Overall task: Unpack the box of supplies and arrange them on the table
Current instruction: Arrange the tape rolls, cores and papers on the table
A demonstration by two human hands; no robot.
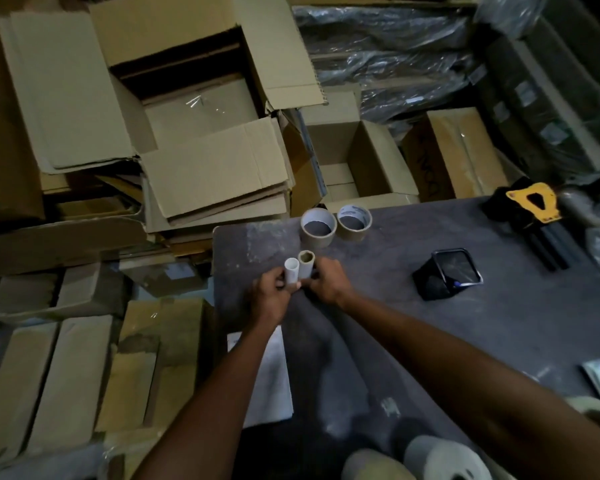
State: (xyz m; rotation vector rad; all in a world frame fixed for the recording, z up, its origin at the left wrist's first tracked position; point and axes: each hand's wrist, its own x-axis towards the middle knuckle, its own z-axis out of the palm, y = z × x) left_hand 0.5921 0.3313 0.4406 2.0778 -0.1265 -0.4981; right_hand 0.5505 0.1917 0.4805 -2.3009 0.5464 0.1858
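Two small upright tubes stand side by side near the left end of the dark table (499, 323). My left hand (269, 296) grips the white tube (291, 273) at its base. My right hand (328, 284) holds the tan tube (306, 264) just beside it. Behind them two brown tape rolls (318, 226) (354, 221) stand on the table's far edge. A large open cardboard box (201, 109) sits on the floor beyond, with a smaller open box (361, 161) to its right.
A black mesh pen holder (447, 277) lies tipped on the table. A yellow and black tool (534, 209) rests at the far right. A white paper (271, 375) lies under my left forearm. Pale rolls (440, 459) sit at the near edge. Flattened cartons crowd the floor at left.
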